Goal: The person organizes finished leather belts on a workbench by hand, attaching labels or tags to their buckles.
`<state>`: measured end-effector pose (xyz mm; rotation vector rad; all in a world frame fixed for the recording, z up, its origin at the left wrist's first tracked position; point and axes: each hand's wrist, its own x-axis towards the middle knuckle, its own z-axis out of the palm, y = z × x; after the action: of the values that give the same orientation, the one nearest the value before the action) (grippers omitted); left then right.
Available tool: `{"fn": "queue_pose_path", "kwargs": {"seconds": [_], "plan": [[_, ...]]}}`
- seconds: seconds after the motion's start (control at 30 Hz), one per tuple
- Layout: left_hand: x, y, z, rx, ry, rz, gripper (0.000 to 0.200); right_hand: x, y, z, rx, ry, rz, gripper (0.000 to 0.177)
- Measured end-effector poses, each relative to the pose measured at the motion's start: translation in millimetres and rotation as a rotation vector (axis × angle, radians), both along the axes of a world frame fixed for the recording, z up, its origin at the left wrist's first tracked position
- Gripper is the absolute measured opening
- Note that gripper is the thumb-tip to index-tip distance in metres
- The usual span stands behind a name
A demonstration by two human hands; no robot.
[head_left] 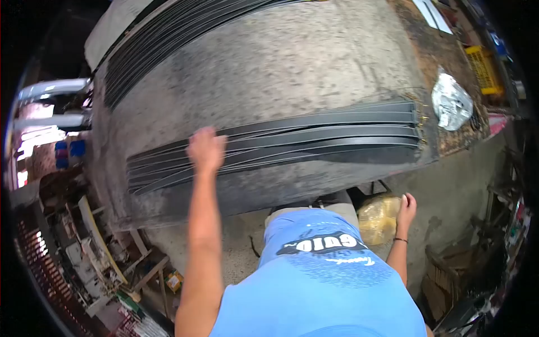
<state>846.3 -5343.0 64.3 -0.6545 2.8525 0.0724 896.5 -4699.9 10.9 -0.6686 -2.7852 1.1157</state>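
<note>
A bundle of long, flat black strips (331, 133) lies across the near side of the grey work table. Over the left part of this bundle is my left hand (206, 150), its fingers smeared by motion and its thumb side toward the right. Off the table's near edge, my right hand (406, 210) hangs low with its fingers drawn together. I cannot tell what, if anything, is between those fingers. A yellow, plastic-wrapped roll (379, 220) sits just to the left of that hand, below the table edge.
More black strips (168, 48) lie along the far left of the table (292, 67). A crumpled clear plastic bag (451, 102) rests on the brown board at right, near a yellow crate (484, 70). Wooden pieces and scrap (95, 241) crowd the floor at lower left.
</note>
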Motion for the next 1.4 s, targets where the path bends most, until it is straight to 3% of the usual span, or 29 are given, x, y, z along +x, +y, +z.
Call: {"fn": "queue_pose_path", "kwargs": {"seconds": [0.03, 0.07, 0.1, 0.13, 0.2, 0.23, 0.27, 0.33, 0.4, 0.5, 0.57, 0.67, 0.73, 0.77, 0.9, 0.97, 1.1, 1.17, 1.2, 1.23, 1.3, 1.33, 1.37, 1.4], "plan": [[20.5, -27.4, 17.2, -0.042, -0.045, 0.286, 0.055, -8.3, 7.0, -4.6, -0.012, 0.041, 0.033, 0.029], [58.8, -81.7, -0.5, -0.085, -0.035, 0.415, 0.064, -18.4, 10.3, -4.8, 0.0, 0.042, 0.019, 0.029], [85.9, -114.6, 4.1, -0.099, -0.205, 0.631, 0.068, -31.7, 11.3, -5.4, -0.032, 0.063, 0.036, 0.028], [92.7, -101.1, 35.8, -0.191, -0.352, 0.811, 0.065, -41.3, 18.4, -7.1, -0.058, 0.08, 0.045, 0.027], [148.0, -136.2, 1.6, -0.256, 0.026, 0.385, 0.04, -59.9, 34.2, -21.2, -0.33, 0.108, -0.065, 0.021], [140.2, -105.8, -1.6, -0.111, 0.319, 0.482, 0.03, -75.0, 23.2, 4.0, -0.468, -0.008, -0.207, 0.022], [124.0, -73.5, -1.4, 0.028, 0.391, 0.402, 0.023, -84.1, 25.7, 8.3, -0.623, -0.011, -0.244, 0.026], [85.7, 7.8, -22.9, 0.233, 0.616, 0.049, 0.019, -101.8, 24.6, 24.4, -0.683, -0.082, -0.194, 0.032], [37.6, 118.6, -11.6, 0.286, 0.569, -0.163, 0.019, -116.4, 10.1, 45.4, -0.764, -0.182, -0.213, 0.046], [-9.9, 243.1, -5.5, 0.519, 0.625, -0.487, 0.052, -124.8, -4.8, 56.1, -1.033, -0.236, -0.214, 0.072], [-24.3, 300.8, -20.6, 0.58, 0.624, -0.562, 0.07, -129.4, -13.4, 52.4, -1.114, -0.233, -0.229, 0.08], [-34.7, 346.5, -37.2, 0.463, 0.606, -0.57, 0.079, -143.3, -20.9, 44.3, -1.197, -0.219, -0.248, 0.085], [-34.4, 354.7, -47.7, 0.416, 0.53, -0.455, 0.083, -156.2, -23.9, 41.0, -1.223, -0.206, -0.258, 0.087], [-35.3, 351.5, -53.3, 0.389, 0.492, -0.423, 0.08, -165.4, -21.6, 32.4, -1.291, -0.18, -0.257, 0.08], [-50.4, 346.2, -67.7, 0.162, 0.449, -0.39, 0.073, -199.7, -38.6, 39.5, -1.182, -0.121, -0.124, 0.063], [-67.2, 349.8, -57.3, 0.129, 0.367, -0.317, 0.073, -215.4, -36.2, 33.0, -1.182, -0.16, -0.092, 0.061], [-71.7, 352.3, -59.9, 0.142, 0.431, -0.266, 0.075, -250.8, -22.8, 22.5, -1.208, -0.279, 0.101, 0.06], [-74.5, 352.9, -62.0, 0.114, 0.452, -0.223, 0.074, -261.1, -13.6, 29.5, -0.979, -0.397, 0.248, 0.057], [-71.8, 356.0, -59.8, 0.12, 0.461, -0.229, 0.074, -267.6, -8.4, 44.2, -0.883, -0.482, 0.328, 0.073], [-71.7, 357.5, -57.4, 0.109, 0.454, -0.218, 0.073, -273.7, 0.1, 45.3, -0.887, -0.5, 0.351, 0.073], [-72.2, 358.7, -55.3, 0.121, 0.465, -0.221, 0.075, -278.4, 12.3, 47.9, -0.246, -0.067, 0.635, 0.085], [-72.4, 359.5, -53.1, 0.105, 0.454, -0.223, 0.076, -282.1, 19.3, 57.1, -0.162, 0.034, 0.659, 0.094], [-73.5, 359.3, -53.0, 0.084, 0.459, -0.219, 0.076, -288.4, 24.0, 52.1, 0.001, 0.266, 0.745, 0.093], [-73.4, 360.1, -54.2, 0.073, 0.482, -0.226, 0.076, -292.8, 28.6, 47.4, -0.031, 0.296, 0.84, 0.088]]}}
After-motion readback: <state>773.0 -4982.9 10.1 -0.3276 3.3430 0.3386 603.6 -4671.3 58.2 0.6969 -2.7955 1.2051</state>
